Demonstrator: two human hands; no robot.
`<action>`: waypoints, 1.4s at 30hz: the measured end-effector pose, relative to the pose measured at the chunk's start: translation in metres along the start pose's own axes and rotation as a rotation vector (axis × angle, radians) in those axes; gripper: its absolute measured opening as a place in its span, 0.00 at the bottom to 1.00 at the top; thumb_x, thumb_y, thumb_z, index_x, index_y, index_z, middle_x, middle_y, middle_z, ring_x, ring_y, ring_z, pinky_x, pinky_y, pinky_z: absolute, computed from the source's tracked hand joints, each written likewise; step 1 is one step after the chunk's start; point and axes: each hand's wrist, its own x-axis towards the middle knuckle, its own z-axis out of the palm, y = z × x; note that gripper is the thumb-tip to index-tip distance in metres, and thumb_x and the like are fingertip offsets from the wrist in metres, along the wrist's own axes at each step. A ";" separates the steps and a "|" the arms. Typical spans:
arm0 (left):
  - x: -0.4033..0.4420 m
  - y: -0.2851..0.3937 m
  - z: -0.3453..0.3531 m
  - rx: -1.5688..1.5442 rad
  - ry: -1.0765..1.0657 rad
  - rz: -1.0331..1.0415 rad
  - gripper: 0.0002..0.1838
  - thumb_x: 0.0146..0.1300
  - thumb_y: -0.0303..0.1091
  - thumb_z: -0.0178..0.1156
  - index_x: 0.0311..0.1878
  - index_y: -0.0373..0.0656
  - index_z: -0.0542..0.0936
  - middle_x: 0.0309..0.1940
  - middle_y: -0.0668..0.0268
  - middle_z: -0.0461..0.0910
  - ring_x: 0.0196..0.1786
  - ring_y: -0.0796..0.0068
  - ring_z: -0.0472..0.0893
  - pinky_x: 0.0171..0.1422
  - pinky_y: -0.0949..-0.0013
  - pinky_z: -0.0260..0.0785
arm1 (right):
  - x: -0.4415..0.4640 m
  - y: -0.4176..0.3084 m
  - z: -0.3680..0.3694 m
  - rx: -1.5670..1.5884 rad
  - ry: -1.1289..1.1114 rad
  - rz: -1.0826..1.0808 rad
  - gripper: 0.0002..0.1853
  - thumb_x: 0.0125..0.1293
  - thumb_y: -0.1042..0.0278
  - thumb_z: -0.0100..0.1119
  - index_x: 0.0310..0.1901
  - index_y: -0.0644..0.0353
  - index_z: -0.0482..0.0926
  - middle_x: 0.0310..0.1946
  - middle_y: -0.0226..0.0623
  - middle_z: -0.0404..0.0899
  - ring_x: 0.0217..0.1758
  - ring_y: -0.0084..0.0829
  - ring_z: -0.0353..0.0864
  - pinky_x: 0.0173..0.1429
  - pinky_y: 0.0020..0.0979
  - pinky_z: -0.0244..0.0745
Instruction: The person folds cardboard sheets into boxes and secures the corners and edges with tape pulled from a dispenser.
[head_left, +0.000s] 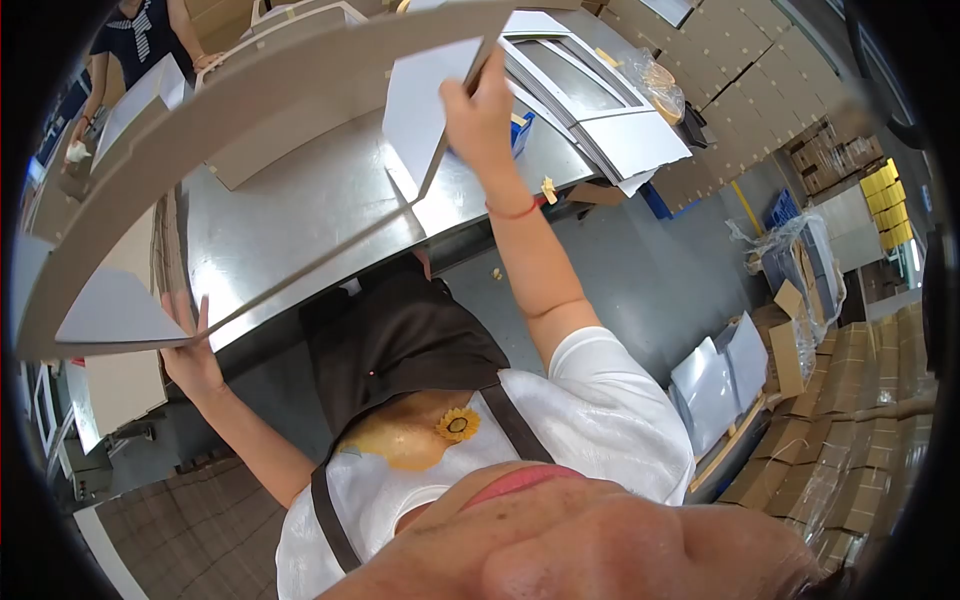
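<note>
A large grey-brown cardboard frame (pixel 250 62) with white panels at its corners is held up over the metal table (pixel 290 205), tilted across the view. My right hand (pixel 482 112), a red string at the wrist, grips its right side with the thumb bent over the edge. At the lower left corner, my left hand (pixel 194 362) holds the frame near its thin edge, fingers partly spread. Through its opening, another pale cardboard frame (pixel 265 140) shows on the table. Near my right hand sits a small blue container (pixel 521 132), partly hidden.
Flat white window-cut sheets (pixel 585 90) lie stacked on the table's right, beside a plastic bag (pixel 655 85). Stacked cartons (pixel 730 80) stand behind. A co-worker (pixel 150 40) stands across at the top left. More cartons (pixel 840 440) and plastic-wrapped sheets (pixel 715 385) are on the right.
</note>
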 end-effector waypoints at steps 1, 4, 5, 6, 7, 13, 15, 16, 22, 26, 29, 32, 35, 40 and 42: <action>-0.005 -0.008 0.008 0.452 0.390 0.193 0.25 0.72 0.41 0.41 0.66 0.36 0.59 0.64 0.56 0.62 0.63 0.64 0.67 0.68 0.56 0.62 | -0.013 -0.001 0.002 -0.007 -0.010 0.002 0.28 0.53 0.76 0.48 0.58 0.66 0.60 0.28 0.51 0.78 0.30 0.46 0.80 0.38 0.34 0.73; 0.011 -0.037 -0.051 0.708 0.308 0.149 0.31 0.73 0.51 0.35 0.67 0.35 0.57 0.66 0.58 0.60 0.68 0.67 0.60 0.73 0.64 0.48 | -0.051 0.023 0.005 -0.087 -0.078 0.063 0.26 0.55 0.75 0.51 0.57 0.66 0.62 0.32 0.50 0.78 0.33 0.45 0.80 0.40 0.32 0.74; 0.027 -0.047 -0.112 0.801 0.207 0.103 0.31 0.73 0.52 0.34 0.66 0.34 0.58 0.64 0.59 0.61 0.67 0.68 0.60 0.73 0.65 0.46 | -0.060 0.032 0.004 -0.048 -0.142 0.120 0.26 0.56 0.72 0.53 0.57 0.65 0.62 0.34 0.49 0.79 0.34 0.43 0.81 0.41 0.31 0.74; 0.009 -0.065 -0.062 0.665 0.241 0.242 0.27 0.72 0.50 0.40 0.59 0.34 0.65 0.57 0.60 0.68 0.61 0.72 0.65 0.68 0.69 0.52 | -0.065 0.036 0.003 -0.009 -0.205 0.176 0.25 0.57 0.70 0.56 0.57 0.65 0.63 0.35 0.48 0.79 0.36 0.40 0.81 0.42 0.30 0.73; 0.014 -0.063 -0.055 0.664 0.252 0.239 0.27 0.72 0.50 0.40 0.59 0.34 0.65 0.57 0.60 0.68 0.61 0.72 0.65 0.68 0.69 0.52 | -0.067 0.035 0.001 -0.009 -0.216 0.179 0.25 0.57 0.70 0.56 0.57 0.65 0.63 0.35 0.48 0.79 0.36 0.40 0.81 0.42 0.30 0.73; 0.028 -0.058 -0.059 1.123 0.229 0.195 0.20 0.67 0.45 0.54 0.43 0.32 0.72 0.28 0.70 0.67 0.31 0.81 0.61 0.36 0.74 0.58 | -0.063 0.055 0.016 0.144 -0.254 0.209 0.25 0.59 0.64 0.63 0.54 0.65 0.66 0.37 0.42 0.80 0.38 0.28 0.79 0.45 0.30 0.74; 0.032 -0.062 -0.053 1.109 0.172 0.338 0.20 0.67 0.44 0.54 0.44 0.32 0.72 0.27 0.71 0.68 0.31 0.81 0.62 0.37 0.74 0.59 | -0.055 0.061 0.024 0.146 -0.230 0.191 0.26 0.59 0.63 0.63 0.54 0.65 0.65 0.36 0.41 0.79 0.38 0.27 0.79 0.45 0.30 0.74; 0.027 -0.059 -0.046 1.121 0.198 0.347 0.20 0.67 0.44 0.54 0.44 0.32 0.72 0.27 0.71 0.68 0.31 0.81 0.62 0.37 0.74 0.59 | -0.053 0.057 0.025 0.091 -0.242 0.206 0.27 0.59 0.63 0.63 0.55 0.65 0.64 0.38 0.41 0.79 0.38 0.27 0.78 0.45 0.30 0.74; 0.022 -0.063 -0.031 1.066 0.222 0.453 0.18 0.66 0.43 0.55 0.45 0.34 0.73 0.28 0.69 0.71 0.32 0.77 0.66 0.40 0.74 0.62 | -0.066 0.076 0.017 0.182 -0.282 0.207 0.29 0.58 0.63 0.65 0.56 0.65 0.64 0.43 0.41 0.75 0.46 0.26 0.73 0.52 0.28 0.69; 0.034 -0.054 -0.049 1.313 0.200 0.322 0.20 0.65 0.45 0.56 0.38 0.33 0.70 0.22 0.66 0.67 0.28 0.78 0.64 0.34 0.70 0.62 | -0.066 0.081 0.016 0.078 -0.301 0.184 0.28 0.58 0.63 0.66 0.54 0.66 0.65 0.42 0.40 0.75 0.45 0.27 0.73 0.51 0.29 0.68; 0.033 -0.045 -0.033 1.320 0.208 0.222 0.20 0.65 0.45 0.57 0.42 0.34 0.71 0.26 0.65 0.70 0.30 0.78 0.66 0.37 0.72 0.62 | -0.058 0.077 0.018 0.134 -0.368 0.255 0.28 0.59 0.66 0.64 0.57 0.68 0.63 0.48 0.42 0.73 0.51 0.29 0.71 0.57 0.29 0.64; 0.032 -0.049 -0.033 1.136 0.117 0.285 0.24 0.65 0.44 0.56 0.55 0.34 0.70 0.35 0.63 0.74 0.39 0.75 0.72 0.49 0.72 0.66 | -0.062 0.088 0.013 0.248 -0.404 0.256 0.33 0.60 0.70 0.62 0.62 0.69 0.57 0.57 0.44 0.65 0.60 0.32 0.64 0.65 0.31 0.55; 0.025 -0.049 -0.039 1.097 0.111 0.287 0.30 0.65 0.42 0.56 0.65 0.37 0.62 0.48 0.59 0.76 0.53 0.70 0.74 0.62 0.70 0.62 | -0.067 0.084 0.006 0.304 -0.432 0.292 0.34 0.60 0.73 0.61 0.64 0.69 0.54 0.60 0.43 0.62 0.64 0.32 0.61 0.67 0.31 0.52; 0.006 -0.022 -0.036 1.204 0.100 0.456 0.27 0.64 0.36 0.57 0.65 0.38 0.64 0.55 0.56 0.75 0.59 0.69 0.73 0.65 0.68 0.61 | -0.072 0.086 0.001 0.263 -0.464 0.330 0.35 0.61 0.74 0.60 0.65 0.69 0.53 0.61 0.44 0.61 0.63 0.33 0.63 0.67 0.32 0.54; -0.008 0.002 -0.029 1.256 0.175 0.515 0.21 0.63 0.33 0.58 0.59 0.38 0.72 0.51 0.59 0.78 0.55 0.70 0.76 0.60 0.68 0.66 | -0.074 0.090 0.001 0.283 -0.425 0.262 0.34 0.61 0.76 0.58 0.66 0.69 0.53 0.61 0.45 0.61 0.62 0.34 0.63 0.67 0.33 0.54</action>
